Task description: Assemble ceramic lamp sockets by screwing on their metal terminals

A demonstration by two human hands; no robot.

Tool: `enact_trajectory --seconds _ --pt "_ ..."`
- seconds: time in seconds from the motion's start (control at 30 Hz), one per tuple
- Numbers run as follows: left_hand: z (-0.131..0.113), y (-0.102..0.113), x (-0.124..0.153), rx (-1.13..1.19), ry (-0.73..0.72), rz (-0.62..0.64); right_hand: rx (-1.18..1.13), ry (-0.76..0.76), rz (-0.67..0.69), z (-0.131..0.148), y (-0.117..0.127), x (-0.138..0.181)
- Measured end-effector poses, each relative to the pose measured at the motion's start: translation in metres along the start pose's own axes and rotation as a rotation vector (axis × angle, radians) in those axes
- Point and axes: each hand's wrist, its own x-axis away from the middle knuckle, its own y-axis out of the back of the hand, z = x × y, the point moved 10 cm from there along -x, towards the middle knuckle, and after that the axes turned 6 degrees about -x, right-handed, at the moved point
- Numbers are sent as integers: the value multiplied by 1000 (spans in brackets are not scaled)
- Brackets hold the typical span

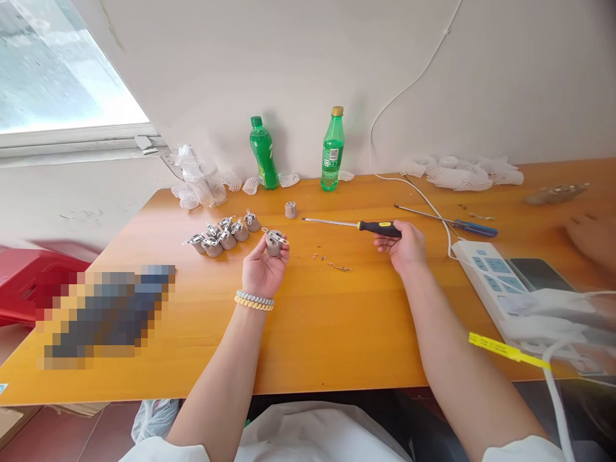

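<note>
Orange wooden table, part and screwdriver held apart

Pale, plain wall backs the workspace. Starting at the left from my remote seat, I see a red plastic object beside the table, then a cluster of taupe cup-shaped pieces topped with perforated metal strips. I count at least five; overlap prevents a firm total.

Next comes the left hand, palm up, fingers closed around one taupe cup-shaped part with a silvery perforated strip, just above the table. Behind stand two green plastic bottles, one green-capped, one gold-capped. One lone taupe cup-shaped piece sits between them and the hands; I see no strip on it.

Between the hands lie several tiny metal bits, too small for me to count, and one thin twisted piece. On their right, the right hand is clamped on a black-and-yellow-handled screwdriver, its tip clear of the held part.

Farther right are one blue-handled screwdriver and one white plastic power strip.

I judge the step to be screw work on the held part; it calls for steadying that part and bringing the tip to it.
</note>
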Motion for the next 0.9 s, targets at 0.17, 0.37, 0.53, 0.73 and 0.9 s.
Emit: enact_trajectory --seconds 0.17,0.37,0.53,0.73,0.9 --pt "3 1 -2 -89 49 9 -10 -3 1 0 1 -1" --pt "-1 -2 0 -258 73 128 -8 -6 7 0 1 -2" --pt "-9 12 -4 -502 51 45 -10 -1 9 3 -1 0" --pt "-12 12 -12 -711 1 117 -14 14 15 8 -5 4" --pt "-14 14 -18 -718 -96 155 -20 19 18 15 -11 11"
